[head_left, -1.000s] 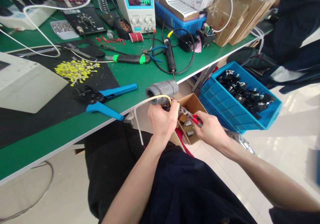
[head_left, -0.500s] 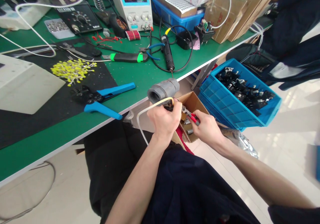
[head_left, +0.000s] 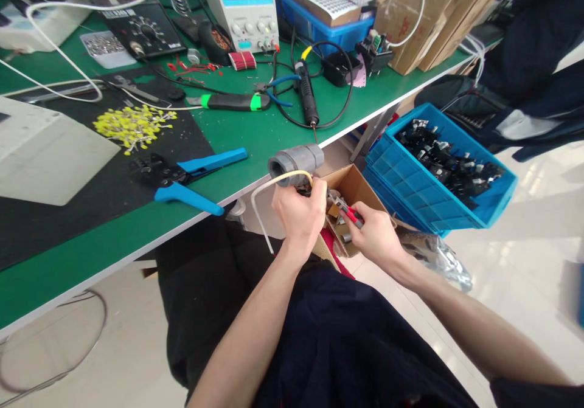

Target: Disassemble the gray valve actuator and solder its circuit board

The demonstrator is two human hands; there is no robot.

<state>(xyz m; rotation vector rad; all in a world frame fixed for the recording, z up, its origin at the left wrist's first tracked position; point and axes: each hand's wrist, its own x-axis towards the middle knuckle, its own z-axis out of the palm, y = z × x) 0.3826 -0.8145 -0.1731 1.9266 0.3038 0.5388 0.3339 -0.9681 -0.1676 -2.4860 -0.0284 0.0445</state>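
- Green work surface (head_left: 260, 134) with a pale edge runs diagonally across the view, a dark mat (head_left: 114, 195) covering its left part.
- Left grip (head_left: 301, 213): fingers folded closely around the underside of a grey cylindrical fitting (head_left: 301, 157), just off the near edge of the surface; the exact contact is partly hidden by the hand.
- The fitting is held roughly level, its open end facing left.
- Pale cable (head_left: 259, 204) rises beside the left thumb, bends over in front of the fitting and hangs down to the left.
- Right grip (head_left: 378, 238): closed around the handles of red-handled pliers (head_left: 352, 215), whose nose points toward the left thumb; what the nose touches is too small to tell.
- Below and beyond the hands, an open cardboard box (head_left: 371, 196) contains metal pieces; to its right, a blue crate (head_left: 495, 213) holds many black parts.
- Blue-handled crimping pliers (head_left: 212, 161) lie spread across the mat's edge, near a heap of yellow-tipped pieces (head_left: 134, 125).
- Farther back are a green-and-black utility knife (head_left: 235, 101), blue-handled cutters (head_left: 281, 80), a black electric screwdriver (head_left: 307, 95) and a power supply (head_left: 250, 16) with lit digits.
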